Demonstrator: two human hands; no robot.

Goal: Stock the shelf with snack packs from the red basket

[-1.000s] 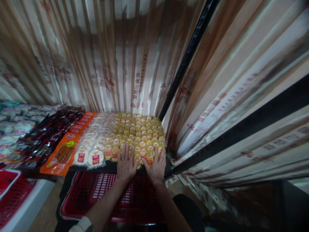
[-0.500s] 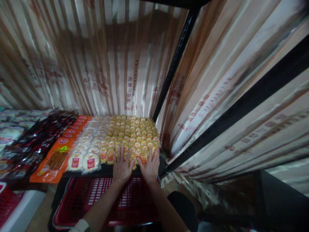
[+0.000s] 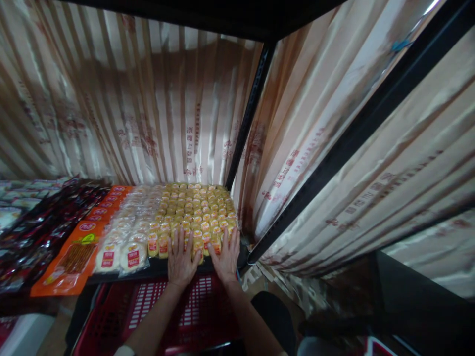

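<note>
Both forearms are reaching forward side by side, the left hand (image 3: pixel 180 260) and right hand (image 3: pixel 224 258) lying flat, palms down, fingers spread.

Small yellow snack packs (image 3: pixel 196 210) lie in tight rows on shelf (image 3: pixel 163 267).

The scene was dim and warm-toned. Light fell from above onto the striped curtain (image 3: pixel 156 113), leaving a broad sheen there and a dark shadow below the top shelf (image 3: pixel 208 15). The wide lens bent the edges strongly; the corners were smeared, and the bottom right lay nearly black.
</note>
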